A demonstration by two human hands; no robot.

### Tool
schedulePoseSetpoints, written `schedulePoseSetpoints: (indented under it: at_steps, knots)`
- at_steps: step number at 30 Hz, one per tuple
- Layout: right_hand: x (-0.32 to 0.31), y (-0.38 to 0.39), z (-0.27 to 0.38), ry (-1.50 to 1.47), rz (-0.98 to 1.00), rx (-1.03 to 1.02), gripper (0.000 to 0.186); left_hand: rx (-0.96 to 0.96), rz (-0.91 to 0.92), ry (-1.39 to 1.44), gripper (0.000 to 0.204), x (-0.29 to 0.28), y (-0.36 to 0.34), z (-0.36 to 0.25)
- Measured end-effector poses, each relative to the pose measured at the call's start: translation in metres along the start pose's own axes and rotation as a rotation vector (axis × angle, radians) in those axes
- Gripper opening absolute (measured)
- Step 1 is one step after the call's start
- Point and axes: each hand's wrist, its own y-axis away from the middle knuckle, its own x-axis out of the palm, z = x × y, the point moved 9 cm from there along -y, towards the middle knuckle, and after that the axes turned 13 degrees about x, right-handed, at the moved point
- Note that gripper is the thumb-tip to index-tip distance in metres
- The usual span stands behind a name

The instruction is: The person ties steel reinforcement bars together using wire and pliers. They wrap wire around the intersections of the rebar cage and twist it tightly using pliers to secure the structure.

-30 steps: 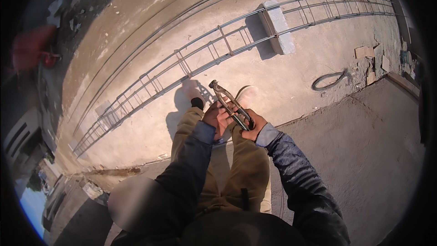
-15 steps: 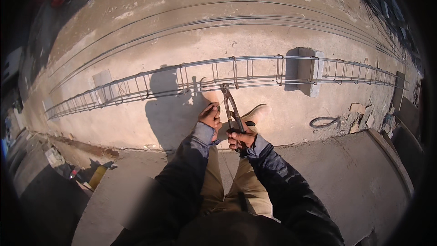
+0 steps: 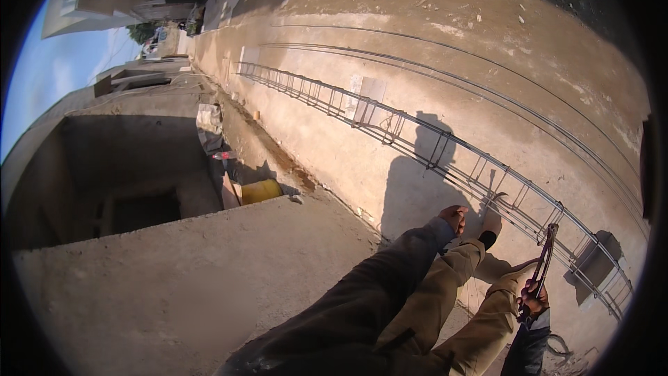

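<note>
A long rebar cage of thin bars and square stirrups runs from the upper left to the lower right, above the pale ground. My right hand grips the handles of dark metal pincers. Their jaws meet the near side of the cage, by a stirrup. My left hand is a closed fist, just short of the cage and apart from it. What it holds, if anything, cannot be made out. My shoe stands close to the cage, between my hands.
Long loose rods lie beyond the cage. A block supports its right part, and a flat slab lies under its far part. A yellow bucket stands beside a concrete ledge. A black coil lies lower right.
My view has swung left, bringing buildings and sky into sight. My left hand has moved away from the pincers; my right hand still holds them at the cage.
</note>
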Motion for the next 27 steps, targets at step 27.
schedulePoseSetpoints:
  at_steps: [27]
  knots:
    - [-0.19, 0.076, -0.001, 0.283, -0.79, -0.073, 0.043, 0.366, -0.405, 0.235, 0.018, 0.083, 0.066, 0.007]
